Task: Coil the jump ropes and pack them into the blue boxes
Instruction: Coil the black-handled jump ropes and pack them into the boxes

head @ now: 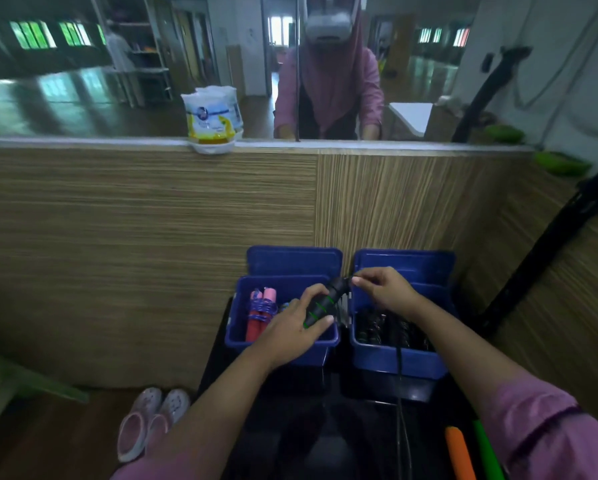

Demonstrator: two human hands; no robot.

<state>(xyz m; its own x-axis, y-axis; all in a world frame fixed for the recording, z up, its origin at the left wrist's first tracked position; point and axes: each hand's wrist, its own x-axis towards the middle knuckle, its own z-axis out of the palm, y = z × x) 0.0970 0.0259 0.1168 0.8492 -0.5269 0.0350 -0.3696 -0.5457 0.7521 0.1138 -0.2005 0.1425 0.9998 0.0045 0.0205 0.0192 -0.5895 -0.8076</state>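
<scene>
Head view: two blue boxes sit side by side at lower centre of the frame, each with its lid standing up behind it. The left box (235, 336) holds one coiled jump rope with red and pink handles (260, 315), bound in blue cord. The right box (399, 363) holds a dark heap of black ropes (387, 330); their number cannot be told. Two hands work above the gap between the boxes. The left hand (292, 329) grasps a black handle with green rings (320, 306), fingers wrapped round it. The right hand (385, 289) pinches the cord at the handle's upper end between thumb and fingertips. One black cord (398, 368) hangs over the right box's front wall toward the bottom edge. An orange handle (458, 452) and a green handle (484, 445) lie at lower right. The boxes rest on a dark surface before a striped wooden wall. Above it a mirror reflects the room. One white-and-yellow packet (211, 116) stands on the ledge. Two pink shoes (152, 420) sit on the wooden floor at lower left.
</scene>
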